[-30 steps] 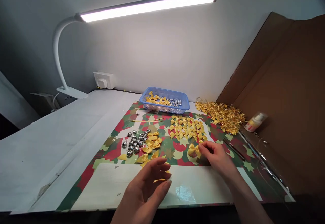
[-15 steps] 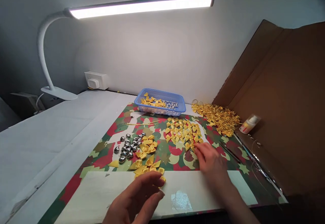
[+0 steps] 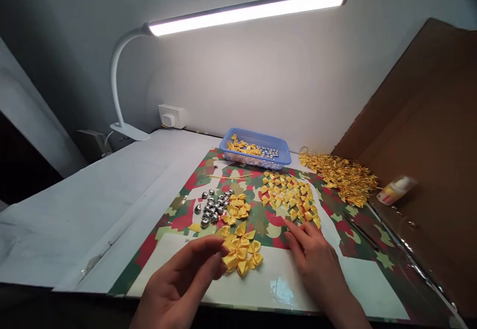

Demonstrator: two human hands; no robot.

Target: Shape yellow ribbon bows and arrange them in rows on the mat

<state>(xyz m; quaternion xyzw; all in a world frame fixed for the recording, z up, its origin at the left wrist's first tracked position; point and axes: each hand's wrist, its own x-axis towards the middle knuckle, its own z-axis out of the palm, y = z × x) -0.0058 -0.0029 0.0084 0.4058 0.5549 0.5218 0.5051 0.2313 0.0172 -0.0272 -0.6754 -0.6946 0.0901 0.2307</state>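
My left hand [image 3: 182, 279] is at the front, fingers curved and a narrow gap between thumb and fingertips; I see nothing in it. Its fingertips overlap the left side of a loose pile of yellow ribbon bows [image 3: 238, 249]. My right hand [image 3: 316, 254] hovers at or rests on the patterned mat, index finger stretched out and thumb apart, holding nothing visible. Just beyond it are spread rows of yellow bows [image 3: 286, 190]. Silver jingle bells [image 3: 214, 207] lie in a cluster left of the nearer bows.
A blue basket [image 3: 255, 161] with bows and bells stands at the back. Gold ties [image 3: 343, 175] are heaped at back right, near a small bottle [image 3: 395, 192] and tweezers [image 3: 359, 232]. A lamp [image 3: 130, 131] stands on the left; a cardboard panel [image 3: 428, 110] rises on the right.
The view has swung left, so everything sits further right in it. My right fingers have come off a bow at the near edge of the rows and moved left. My left hand has shifted left.
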